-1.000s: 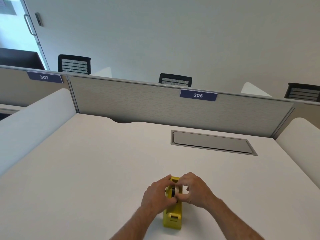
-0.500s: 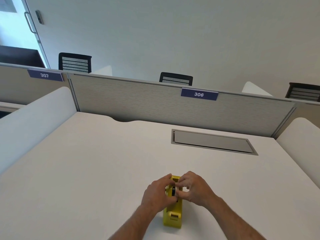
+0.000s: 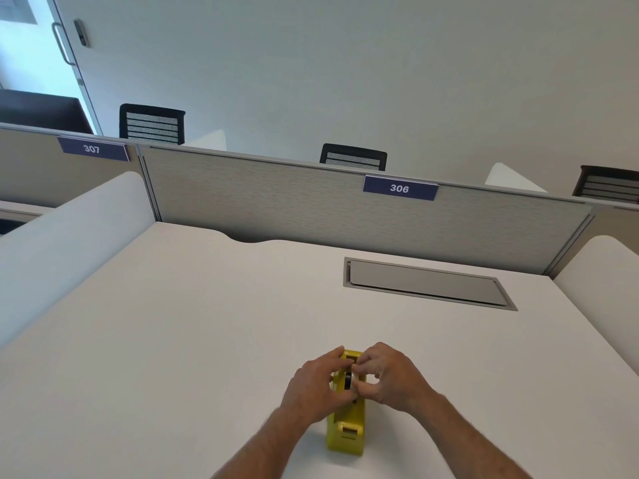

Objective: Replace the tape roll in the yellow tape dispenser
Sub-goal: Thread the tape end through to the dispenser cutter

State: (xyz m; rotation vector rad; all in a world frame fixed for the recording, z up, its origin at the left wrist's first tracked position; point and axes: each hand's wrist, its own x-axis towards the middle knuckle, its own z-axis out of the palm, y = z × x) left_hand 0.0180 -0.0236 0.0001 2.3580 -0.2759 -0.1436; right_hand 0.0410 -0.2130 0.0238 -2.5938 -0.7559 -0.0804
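A yellow tape dispenser (image 3: 346,428) stands on the white worktop (image 3: 173,340) in the lower centre of the frame, its cutter end toward the bottom edge and its roll cradle toward the top. Both hands meet over the cradle. The left hand (image 3: 316,387) wraps the dispenser's left side, its fingers (image 3: 337,356) curled over the far top edge of the yellow body. The right hand (image 3: 390,375) comes in from the right, fingers curled and pinched at a dark tape roll (image 3: 347,380) that sits upright in the cradle between the two hands; whether the left thumb also touches the roll cannot be told, since the hands cover most of it. Both forearms run up from the bottom edge. In the right centre of the worktop a grey cable hatch (image 3: 427,283) lies flush and shut. Behind it a grey partition (image 3: 276,202) crosses the frame, carrying a blue label reading 306 (image 3: 400,188) and another reading 307 (image 3: 92,149) at upper left. Black chair backs (image 3: 352,157) show above the partition.
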